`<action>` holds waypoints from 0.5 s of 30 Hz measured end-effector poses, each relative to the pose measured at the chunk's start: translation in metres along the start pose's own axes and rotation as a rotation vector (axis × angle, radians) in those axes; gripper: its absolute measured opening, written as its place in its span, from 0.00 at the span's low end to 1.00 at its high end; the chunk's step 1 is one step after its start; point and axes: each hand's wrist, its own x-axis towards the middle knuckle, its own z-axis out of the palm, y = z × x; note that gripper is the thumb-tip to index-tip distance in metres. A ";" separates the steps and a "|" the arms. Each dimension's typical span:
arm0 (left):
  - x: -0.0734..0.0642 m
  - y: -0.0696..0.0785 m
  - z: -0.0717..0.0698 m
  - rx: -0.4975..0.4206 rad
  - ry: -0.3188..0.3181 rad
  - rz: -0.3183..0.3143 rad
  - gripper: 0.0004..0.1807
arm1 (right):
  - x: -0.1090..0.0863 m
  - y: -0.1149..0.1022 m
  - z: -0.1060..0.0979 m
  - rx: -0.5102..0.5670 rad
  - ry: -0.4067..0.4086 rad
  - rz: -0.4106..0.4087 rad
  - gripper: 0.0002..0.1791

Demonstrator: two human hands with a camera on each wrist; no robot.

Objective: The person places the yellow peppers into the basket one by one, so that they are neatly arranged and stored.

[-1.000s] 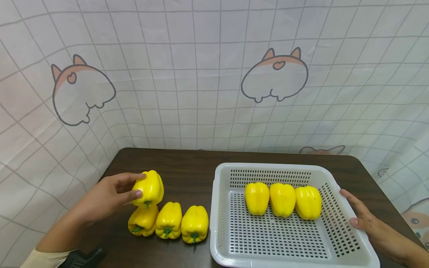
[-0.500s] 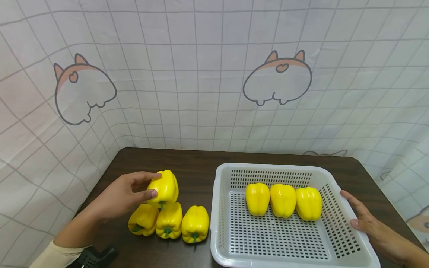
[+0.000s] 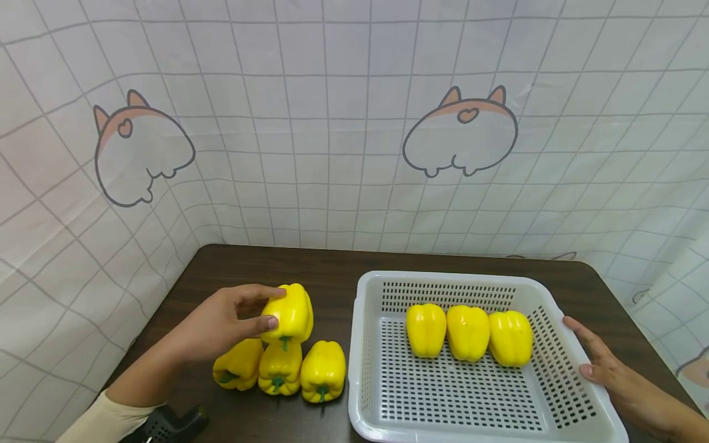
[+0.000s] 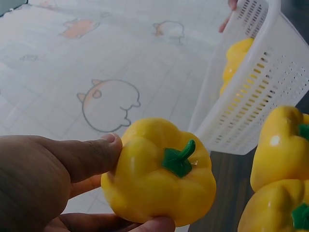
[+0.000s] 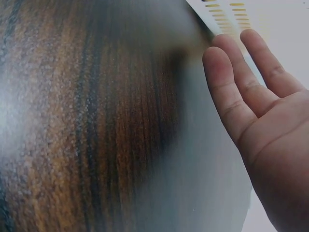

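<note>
My left hand (image 3: 232,323) pinches a yellow bell pepper (image 3: 289,315) between thumb and fingers. It is held above the row on the table, and the left wrist view shows its green stem (image 4: 179,159). Below it sit three more yellow peppers: the left one (image 3: 238,364), the middle one (image 3: 279,372), partly covered by the held pepper, and the right one (image 3: 323,372). My right hand (image 3: 615,372) rests against the right side of a white perforated basket (image 3: 460,418). In the right wrist view its visible fingers (image 5: 224,89) are fairly straight.
Inside the basket, three yellow peppers (image 3: 468,332) stand side by side toward the back. A dark wood-grain table (image 3: 310,264) carries everything. Behind it hangs a white gridded curtain (image 3: 332,123) with cartoon prints.
My left hand has carried the held pepper rightward, from above the left pepper of the row to above the middle one. My right hand and the basket stay in place.
</note>
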 end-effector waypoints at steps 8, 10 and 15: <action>0.007 0.007 0.007 0.035 -0.021 0.030 0.30 | -0.001 -0.002 -0.002 0.000 -0.012 0.013 0.43; 0.008 0.009 0.009 0.046 -0.023 0.039 0.29 | -0.001 -0.003 -0.003 -0.008 -0.021 0.012 0.43; 0.012 0.014 0.014 0.058 -0.033 0.063 0.29 | -0.002 -0.004 -0.007 -0.040 -0.047 0.019 0.42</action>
